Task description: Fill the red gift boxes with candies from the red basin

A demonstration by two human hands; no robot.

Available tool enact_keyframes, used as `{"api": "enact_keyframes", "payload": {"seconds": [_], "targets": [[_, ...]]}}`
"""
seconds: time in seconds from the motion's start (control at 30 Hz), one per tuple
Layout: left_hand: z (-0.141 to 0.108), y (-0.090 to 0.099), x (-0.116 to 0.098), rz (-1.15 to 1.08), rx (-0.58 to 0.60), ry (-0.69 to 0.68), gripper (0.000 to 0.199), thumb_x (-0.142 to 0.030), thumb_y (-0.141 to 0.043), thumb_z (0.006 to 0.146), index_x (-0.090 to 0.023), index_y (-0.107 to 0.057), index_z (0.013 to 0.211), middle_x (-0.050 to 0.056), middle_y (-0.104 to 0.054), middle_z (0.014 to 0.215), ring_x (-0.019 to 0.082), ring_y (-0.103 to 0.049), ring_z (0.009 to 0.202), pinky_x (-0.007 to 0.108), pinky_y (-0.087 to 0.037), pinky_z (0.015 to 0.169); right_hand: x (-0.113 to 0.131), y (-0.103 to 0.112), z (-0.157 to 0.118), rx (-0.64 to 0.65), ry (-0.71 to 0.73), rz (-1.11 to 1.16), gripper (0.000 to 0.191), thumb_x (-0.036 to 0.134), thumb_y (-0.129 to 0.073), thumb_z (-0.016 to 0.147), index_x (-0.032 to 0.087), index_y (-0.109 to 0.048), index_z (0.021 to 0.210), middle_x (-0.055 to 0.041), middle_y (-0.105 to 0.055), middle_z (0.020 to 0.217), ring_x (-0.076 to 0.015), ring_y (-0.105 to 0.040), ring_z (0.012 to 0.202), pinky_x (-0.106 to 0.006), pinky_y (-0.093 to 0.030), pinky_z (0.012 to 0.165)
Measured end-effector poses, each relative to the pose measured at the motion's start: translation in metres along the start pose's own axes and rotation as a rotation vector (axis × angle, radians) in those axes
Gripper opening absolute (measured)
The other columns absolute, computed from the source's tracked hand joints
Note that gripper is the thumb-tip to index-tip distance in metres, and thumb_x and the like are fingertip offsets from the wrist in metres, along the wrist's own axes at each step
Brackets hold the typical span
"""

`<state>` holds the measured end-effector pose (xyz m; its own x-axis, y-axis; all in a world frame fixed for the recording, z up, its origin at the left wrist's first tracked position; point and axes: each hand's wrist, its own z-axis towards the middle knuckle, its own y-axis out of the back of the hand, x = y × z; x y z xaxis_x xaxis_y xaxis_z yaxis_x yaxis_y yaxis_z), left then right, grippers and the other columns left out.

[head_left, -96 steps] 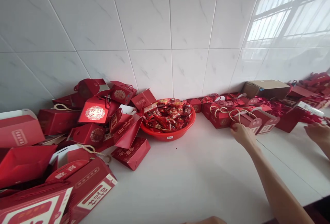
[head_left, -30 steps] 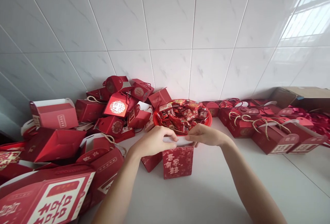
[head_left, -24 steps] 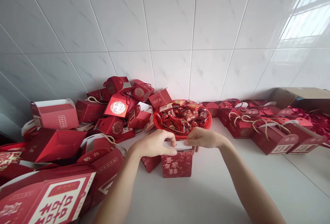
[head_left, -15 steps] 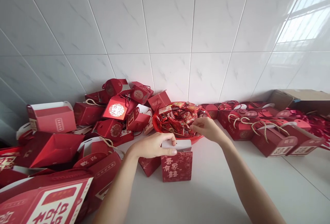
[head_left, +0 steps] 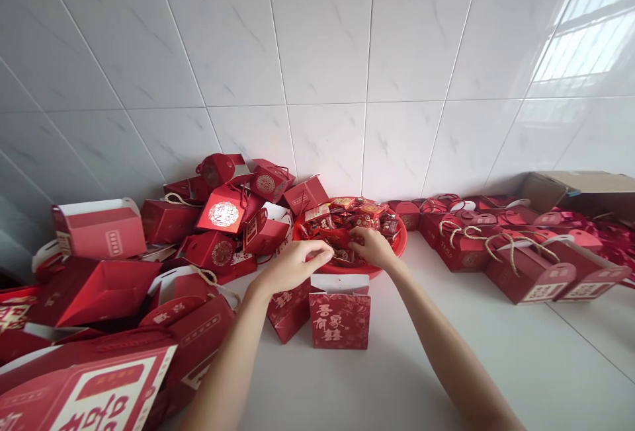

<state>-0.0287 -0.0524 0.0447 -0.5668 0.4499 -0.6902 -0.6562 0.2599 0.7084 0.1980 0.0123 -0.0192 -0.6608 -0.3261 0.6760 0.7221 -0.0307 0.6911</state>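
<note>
- Reaching into the red basin (head_left: 367, 270) with the right hand (head_left: 373, 248), down among wrapped candies (head_left: 370, 210); fingers curled inward, but cannot tell from this angle about any candy pinched there.
- Holding the left hand (head_left: 292, 264) near the basin's front rim, just above the open box (head_left: 340, 322); loosely curved, with thumb and forefinger slightly parted.
- Standing upright on the pale counter (head_left: 411, 378), in front of the basin: that same open box, with a white flap raised and 吾家有囍 across the front in pale brush lettering.
- Just beside it on the left, set at an angle: a second red box (head_left: 288, 313), with similar lettering partly hidden.
- Heaped farther left: an emblem box (head_left: 222, 213) with a round seal, readable as 乔 and 之 down one side, blurrier down the other.
- Nearer, at lower left: a rounded flap (head_left: 171, 312) marked 歡喜, and a large box (head_left: 112, 388) with bold red characters on white, cut off by the frame.
- Off to the right: rope-handled boxes (head_left: 530, 275) with white panels, too small for sure reading.
</note>
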Motion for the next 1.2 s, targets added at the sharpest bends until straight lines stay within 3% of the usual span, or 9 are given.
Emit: {"api": "enact_keyframes", "payload": {"seconds": [0.13,0.33,0.5,0.6,0.83,0.97,1.2], "targets": [[0.014,-0.011,0.018,0.124,-0.040,0.053,0.036,-0.045,-0.050,0.095,-0.025,-0.077,0.104,0.004,-0.079,0.111,0.026,-0.071,0.106,0.035,-0.052,0.094,-0.006,0.004,0.004,-0.041,-0.038,0.123,0.011,0.027,-0.062,0.082,0.020,-0.068,0.088,-0.0054,-0.072,0.086,-0.0234,-0.065,0.082,-0.033,-0.045,0.072],[0.033,-0.021,0.038,0.074,-0.116,0.038,0.037,-0.038,-0.055,0.090,-0.021,-0.073,0.118,0.009,-0.071,0.131,0.026,-0.068,0.115,0.038,-0.049,0.104,-0.010,0.003,0.003,-0.120,-0.086,0.292,0.024,0.042,-0.061,0.075,0.020,-0.056,0.071,0.0001,-0.059,0.067,-0.0177,-0.054,0.065,-0.030,-0.041,0.062],[0.038,-0.021,0.049,0.051,-0.146,-0.012,0.042,-0.031,-0.064,0.081,-0.021,-0.070,0.121,0.010,-0.064,0.139,0.028,-0.062,0.125,0.041,-0.050,0.105,-0.010,0.004,0.002,-0.204,-0.100,0.393,0.031,0.050,-0.062,0.072,0.021,-0.051,0.069,-0.0004,-0.057,0.067,-0.0179,-0.052,0.066,-0.030,-0.040,0.061],[0.038,-0.022,0.047,0.114,-0.166,-0.001,0.047,-0.030,-0.071,0.077,-0.021,-0.070,0.123,0.012,-0.058,0.146,0.032,-0.057,0.132,0.046,-0.044,0.112,-0.011,0.005,0.001,-0.226,-0.109,0.453,0.038,0.057,-0.061,0.073,0.021,-0.050,0.069,-0.0007,-0.056,0.066,-0.0168,-0.049,0.063,-0.029,-0.038,0.057],[0.049,-0.041,0.047,0.127,-0.194,-0.095,0.055,-0.025,-0.073,0.076,-0.023,-0.065,0.130,0.012,-0.051,0.152,0.032,-0.044,0.144,0.048,-0.035,0.120,-0.009,0.006,0.000,-0.237,-0.124,0.572,0.047,0.066,-0.065,0.070,0.020,-0.057,0.076,-0.0007,-0.058,0.066,-0.0158,-0.050,0.061,-0.028,-0.039,0.055],[0.057,-0.052,0.051,0.113,-0.283,-0.155,0.047,-0.025,-0.070,0.080,-0.022,-0.066,0.127,0.013,-0.046,0.155,0.031,-0.041,0.146,0.048,-0.033,0.122,-0.007,0.008,0.000,-0.239,-0.133,0.646,0.050,0.068,-0.067,0.069,0.019,-0.061,0.080,-0.0026,-0.063,0.072,-0.0177,-0.057,0.068,-0.028,-0.046,0.057],[0.058,-0.057,0.048,0.104,-0.254,-0.077,0.035,-0.030,-0.069,0.082,-0.023,-0.074,0.116,0.012,-0.045,0.157,0.034,-0.045,0.143,0.050,-0.037,0.119,-0.003,0.013,-0.002,-0.194,-0.142,0.810,0.053,0.063,-0.076,0.065,0.020,-0.066,0.093,-0.0090,-0.074,0.097,-0.0245,-0.070,0.083,-0.035,-0.058,0.068]]}}
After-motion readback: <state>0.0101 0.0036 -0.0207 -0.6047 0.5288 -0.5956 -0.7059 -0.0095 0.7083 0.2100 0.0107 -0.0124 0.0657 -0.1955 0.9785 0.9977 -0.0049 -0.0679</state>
